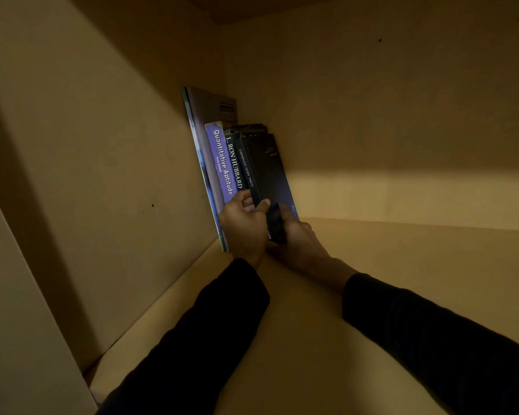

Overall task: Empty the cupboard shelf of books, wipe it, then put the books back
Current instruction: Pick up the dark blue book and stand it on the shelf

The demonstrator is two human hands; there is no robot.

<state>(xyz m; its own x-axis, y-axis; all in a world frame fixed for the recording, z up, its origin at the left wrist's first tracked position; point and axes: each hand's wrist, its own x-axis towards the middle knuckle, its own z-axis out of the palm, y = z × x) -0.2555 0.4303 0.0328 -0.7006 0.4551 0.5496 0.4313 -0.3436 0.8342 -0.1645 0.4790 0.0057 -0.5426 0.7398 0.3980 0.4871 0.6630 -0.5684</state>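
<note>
1. Both hands sit at the foot of a short row of books, just left of the frame's centre. The left hand [244,226] has its thumb on the dark spine and its fingers curled in against the spines beside it, pinching at the lower end of the dark book [264,175].
2. The right hand [297,235] wraps the same dark book from the right, thumb over its near edge, palm low against the shelf [372,280]. Neither hand is spread.
3. I judge the two-sided hold steadies the row: one hand works the book while the other keeps its neighbours from toppling. Whether the book is going in or coming out cannot be told from this view.
4. The row leans left against the cupboard's side wall [117,175]. That lean seems to be why the books stand without any support on the right.
5. From left to right the row shows a tall thin book [198,139] against the wall, the purple "Quantitative Aptitude" book [221,163], the "L. Ron Hubbard" book [233,163], then the dark volumes being held.
6. The task's books lie directly above and between the hands, touching both; the held book's bottom is hidden behind the fingers.
7. Right of the hands the shelf board runs towards the lower right of the frame, a band of light crossing the back panel [402,145] above it.
</note>
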